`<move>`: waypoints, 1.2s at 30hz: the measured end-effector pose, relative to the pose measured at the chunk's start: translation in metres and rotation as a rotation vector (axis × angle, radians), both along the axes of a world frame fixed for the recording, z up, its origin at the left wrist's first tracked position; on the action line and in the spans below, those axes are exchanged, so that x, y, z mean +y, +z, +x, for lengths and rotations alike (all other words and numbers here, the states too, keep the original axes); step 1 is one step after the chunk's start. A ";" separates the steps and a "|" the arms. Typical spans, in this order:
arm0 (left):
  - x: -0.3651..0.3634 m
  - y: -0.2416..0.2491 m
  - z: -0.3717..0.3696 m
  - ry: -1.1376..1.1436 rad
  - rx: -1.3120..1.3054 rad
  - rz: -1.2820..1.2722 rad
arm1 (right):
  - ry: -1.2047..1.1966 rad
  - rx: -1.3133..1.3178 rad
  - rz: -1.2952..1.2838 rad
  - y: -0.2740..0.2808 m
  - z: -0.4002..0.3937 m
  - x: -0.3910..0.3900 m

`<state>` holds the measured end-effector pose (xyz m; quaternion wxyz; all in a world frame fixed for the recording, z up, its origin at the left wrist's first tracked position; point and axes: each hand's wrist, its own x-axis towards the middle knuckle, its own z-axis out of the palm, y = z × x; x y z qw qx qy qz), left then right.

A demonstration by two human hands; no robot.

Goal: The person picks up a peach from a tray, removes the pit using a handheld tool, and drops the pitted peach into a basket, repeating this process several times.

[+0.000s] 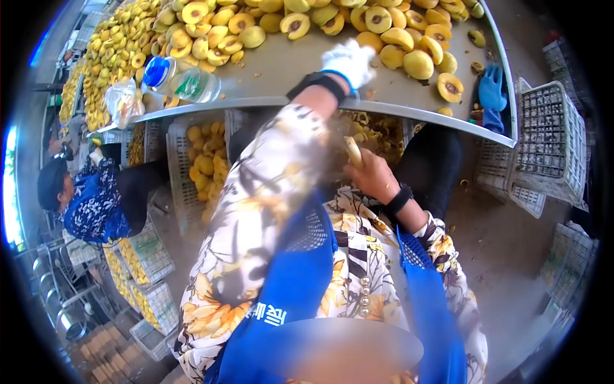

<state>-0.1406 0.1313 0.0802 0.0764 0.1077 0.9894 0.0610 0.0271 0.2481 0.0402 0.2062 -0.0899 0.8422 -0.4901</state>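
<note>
My left hand (350, 64), in a white glove, is over the metal table (268, 75), just below the heap of halved yellow fruit (217, 32). Motion blurs its fingers, and whether they hold anything is not clear. My bare right hand (374, 176) is low, in front of the table edge, with its fingers closed round a pale, wood-coloured handle (353, 152). The far end of that handle is hidden or blurred. Below the table edge, behind this hand, cut fruit pieces (377, 131) fill a container. Single fruit halves, one of them (450, 88) with a dark centre, lie right of my left hand.
A blue-capped plastic bottle (182, 80) and a plastic bag (123, 102) lie at the table's left. A blue glove (492, 93) rests at its right corner. White crates (550, 137) stand on the right, a fruit crate (185, 173) below left. Another person (96, 205) sits at far left.
</note>
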 end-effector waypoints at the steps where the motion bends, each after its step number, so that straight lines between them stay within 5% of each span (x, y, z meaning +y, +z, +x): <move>1: 0.009 -0.021 -0.010 -0.011 -0.050 -0.029 | -0.025 -0.010 -0.006 0.003 0.001 0.004; 6: -0.001 -0.011 -0.016 0.079 -0.162 0.108 | -0.133 0.078 0.020 0.000 0.001 0.020; 7: -0.017 -0.026 -0.012 0.099 -0.026 0.390 | -0.184 0.077 0.006 -0.005 -0.001 0.023; 10: -0.042 0.016 0.041 0.455 -0.453 1.548 | -0.244 0.197 0.014 0.009 -0.017 0.018; 12: -0.060 0.005 0.065 0.376 -0.456 1.856 | -0.198 0.226 0.024 0.019 -0.028 0.008; 15: -0.049 0.007 0.094 0.545 -0.322 2.011 | -0.117 0.243 -0.005 0.018 -0.033 -0.008; 22: -0.038 -0.015 0.111 0.672 -0.190 1.945 | -0.068 0.171 0.135 0.015 -0.024 -0.020; 28: -0.030 -0.015 0.114 0.554 -0.046 1.812 | -0.046 0.117 0.151 0.023 -0.016 -0.022; 36: -0.058 -0.012 0.104 0.272 -0.338 1.592 | 0.183 0.073 0.097 0.028 -0.015 -0.021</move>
